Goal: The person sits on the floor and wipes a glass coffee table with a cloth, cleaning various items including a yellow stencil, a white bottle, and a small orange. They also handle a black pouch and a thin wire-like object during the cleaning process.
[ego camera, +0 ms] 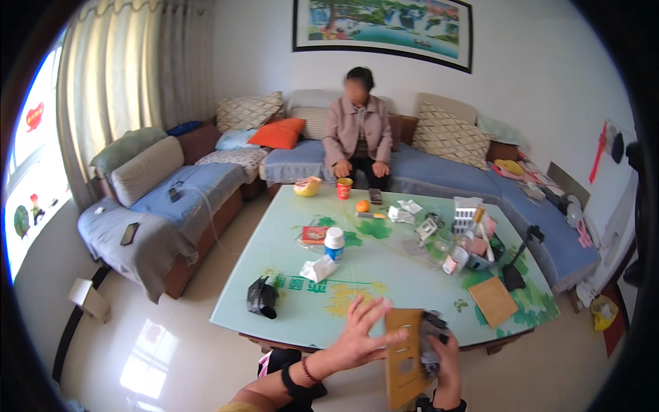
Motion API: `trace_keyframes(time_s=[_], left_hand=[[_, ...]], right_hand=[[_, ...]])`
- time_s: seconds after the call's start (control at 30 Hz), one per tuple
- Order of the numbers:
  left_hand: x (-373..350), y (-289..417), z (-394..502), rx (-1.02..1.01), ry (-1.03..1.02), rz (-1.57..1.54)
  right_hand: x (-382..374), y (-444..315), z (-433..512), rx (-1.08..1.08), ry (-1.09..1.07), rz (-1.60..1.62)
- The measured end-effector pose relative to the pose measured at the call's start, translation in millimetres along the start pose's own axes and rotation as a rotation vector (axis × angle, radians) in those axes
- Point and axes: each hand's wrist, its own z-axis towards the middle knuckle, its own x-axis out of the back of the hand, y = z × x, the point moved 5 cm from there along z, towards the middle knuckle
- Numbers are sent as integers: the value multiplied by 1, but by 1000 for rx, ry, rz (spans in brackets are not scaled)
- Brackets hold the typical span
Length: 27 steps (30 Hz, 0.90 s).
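Note:
A tan cardboard-like panel (396,373) with rectangular cut-outs stands on edge in front of me, just off the glass-topped table's near edge. My left hand (358,332) is beside its left face, fingers spread, with the thumb reaching across the panel; whether the thumb presses on it I cannot tell. Behind the panel, my right hand (447,358) grips a dark grey crumpled bundle (430,342), possibly cloth or plastic. That bundle lies against the panel's right side, partly hidden by it.
On the glass-topped table (288,329) are a black plastic bag (262,297), a white-capped bottle (334,244), crumpled tissue (318,268), a flat wooden board (493,303) and a cluttered basket (481,262). A person (358,129) sits on the sofa (432,167) across from me.

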Motion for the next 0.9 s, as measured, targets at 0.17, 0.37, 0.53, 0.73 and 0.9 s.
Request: trace_keyframes(time_s=[0.17, 0.37, 0.53, 0.73, 0.9], left_hand=[[-65, -22, -40, 869, -18, -1999], [-88, -22, -74, 1359, -69, -1914], [-83, -23, -75, 1272, 22, -1935], [-94, -15, -88, 1294, -104, -1755], [-103, -23, -100, 1299, 12, -1616]], right_hand=[[11, -18, 4, 289, 193, 85], [-1, -4, 15, 350, 292, -415], [4, -19, 10, 547, 411, -583], [-35, -27, 6, 784, 407, -876], [-73, -11, -1, 651, 246, -781]])
